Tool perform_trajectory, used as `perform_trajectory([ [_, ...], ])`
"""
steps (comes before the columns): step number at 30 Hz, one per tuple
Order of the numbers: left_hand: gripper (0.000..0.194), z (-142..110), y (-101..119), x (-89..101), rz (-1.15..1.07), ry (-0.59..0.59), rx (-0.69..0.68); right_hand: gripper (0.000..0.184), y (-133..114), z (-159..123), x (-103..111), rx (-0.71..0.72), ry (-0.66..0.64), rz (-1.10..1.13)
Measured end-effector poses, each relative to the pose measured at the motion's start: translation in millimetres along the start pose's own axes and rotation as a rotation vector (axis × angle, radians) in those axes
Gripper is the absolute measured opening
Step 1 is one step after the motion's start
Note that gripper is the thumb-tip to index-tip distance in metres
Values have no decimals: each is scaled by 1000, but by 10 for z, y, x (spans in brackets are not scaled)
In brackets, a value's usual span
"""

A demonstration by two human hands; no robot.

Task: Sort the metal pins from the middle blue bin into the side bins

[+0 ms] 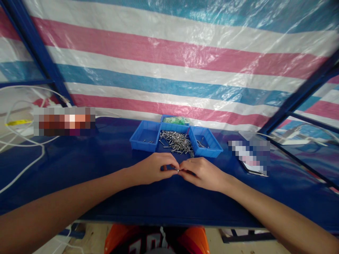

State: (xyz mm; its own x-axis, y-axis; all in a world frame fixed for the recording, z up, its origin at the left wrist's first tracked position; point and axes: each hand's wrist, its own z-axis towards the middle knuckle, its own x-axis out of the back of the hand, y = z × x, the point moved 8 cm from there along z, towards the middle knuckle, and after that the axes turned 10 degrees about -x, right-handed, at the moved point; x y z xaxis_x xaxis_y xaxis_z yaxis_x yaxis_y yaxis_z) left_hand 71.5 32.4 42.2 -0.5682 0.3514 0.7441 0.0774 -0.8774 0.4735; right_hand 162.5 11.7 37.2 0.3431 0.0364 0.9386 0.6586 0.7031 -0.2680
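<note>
My left hand (156, 168) and my right hand (202, 173) meet fingertip to fingertip above the blue table. Both are closed in a pinch on a small shiny metal piece (178, 170), mostly hidden by the fingers, so its exact kind does not show. Just beyond the hands lies a loose heap of thin metal pin-like parts (177, 141). A blue plastic bin (145, 144) to the left of the heap holds a few such parts. To its right, another blue bin (209, 151) has several in it.
Behind the heap a third blue bin (165, 125) holds green, clear-looking material (176, 121). A phone-like device (255, 170), partly blurred out, lies at the right. White cables (42, 151) and a pixelated object (65, 121) occupy the left. A striped plastic sheet (172, 60) hangs behind the table (111, 201).
</note>
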Motion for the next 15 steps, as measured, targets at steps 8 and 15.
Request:
perform_trajectory([
  [8, 15, -46, -22, 32, 33, 23, 73, 20, 55, 5, 46, -50, -10, -13],
  [15, 8, -33, -103, 23, 56, 12, 134, 19, 71, -8, 103, -81, 15, -53],
])
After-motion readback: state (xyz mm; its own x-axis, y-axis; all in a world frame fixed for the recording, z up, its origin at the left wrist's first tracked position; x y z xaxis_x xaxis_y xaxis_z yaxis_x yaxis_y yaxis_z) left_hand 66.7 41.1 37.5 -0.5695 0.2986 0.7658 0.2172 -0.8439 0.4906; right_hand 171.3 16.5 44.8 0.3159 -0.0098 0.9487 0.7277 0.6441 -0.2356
